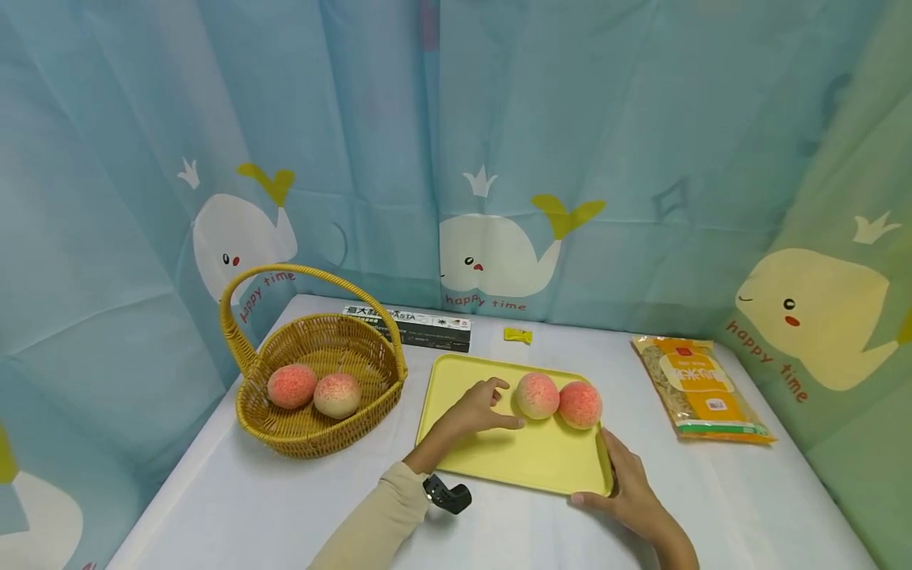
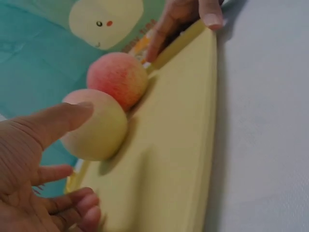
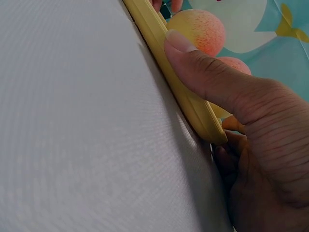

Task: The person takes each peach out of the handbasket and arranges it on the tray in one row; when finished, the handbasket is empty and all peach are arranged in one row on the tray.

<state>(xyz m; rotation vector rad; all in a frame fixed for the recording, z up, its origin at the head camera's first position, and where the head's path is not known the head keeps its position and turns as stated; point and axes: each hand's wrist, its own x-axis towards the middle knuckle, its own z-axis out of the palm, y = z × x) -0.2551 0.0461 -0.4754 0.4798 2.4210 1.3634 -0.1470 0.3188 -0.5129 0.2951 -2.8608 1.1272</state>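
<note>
Two pink-and-cream peaches lie side by side on a yellow tray [image 1: 513, 465], the left peach [image 1: 537, 396] paler than the right peach [image 1: 580, 405]. My left hand [image 1: 476, 410] is over the tray just left of the paler peach, thumb and fingers spread apart with nothing between them. In the left wrist view its thumb overlaps that peach [image 2: 104, 133]. With my right hand [image 1: 630, 487] I hold the tray's near right corner, thumb along the front edge and fingers at the right side. The right wrist view shows the thumb on the tray's rim [image 3: 195, 108].
Left of the tray stands a wicker basket [image 1: 306, 447] with a tall handle and two more peaches inside. Behind are a dark pasta box [image 1: 427, 331] and a small yellow packet [image 1: 518, 336]. An orange food bag [image 1: 701, 388] lies at the right. Curtains [image 1: 399, 158] enclose the table.
</note>
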